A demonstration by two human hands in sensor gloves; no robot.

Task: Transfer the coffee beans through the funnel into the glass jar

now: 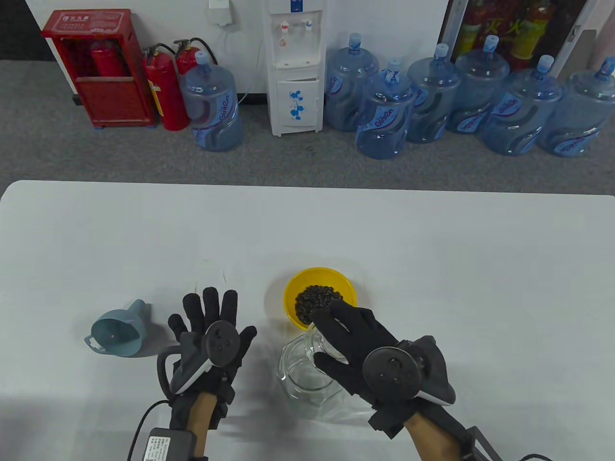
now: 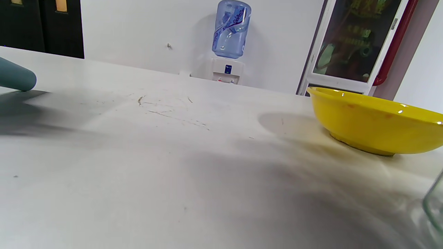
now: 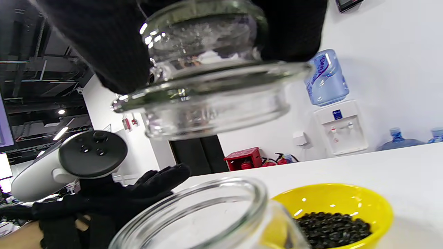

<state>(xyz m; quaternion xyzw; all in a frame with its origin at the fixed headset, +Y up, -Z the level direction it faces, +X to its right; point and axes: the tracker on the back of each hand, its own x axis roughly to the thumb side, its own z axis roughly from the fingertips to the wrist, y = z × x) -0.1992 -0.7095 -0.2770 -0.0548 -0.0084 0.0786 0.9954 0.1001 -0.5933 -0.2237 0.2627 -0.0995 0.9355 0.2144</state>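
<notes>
Coffee beans lie heaped in one yellow bowl at the middle of the white desk; just nearer stands one clear glass jar, mouth open, touching or almost touching the bowl's near rim; one blue-grey funnel lies on its side well to the left, spout pointing far and right. The left hand sits between funnel and jar, fingers spread flat and apart, holding nothing; whether the palm touches the desk cannot be told. The right hand hangs over the jar's mouth and the bowl's near edge, its fingers clamped around one glass lid, held just above the jar's rim, tilted; the lid and hand stand between the jar's mouth and anything coming from above. Beyond the desk, on the grey floor along the far wall: one water dispenser, seven blue water bottles, two loose fire extinguishers and one red cabinet.
</notes>
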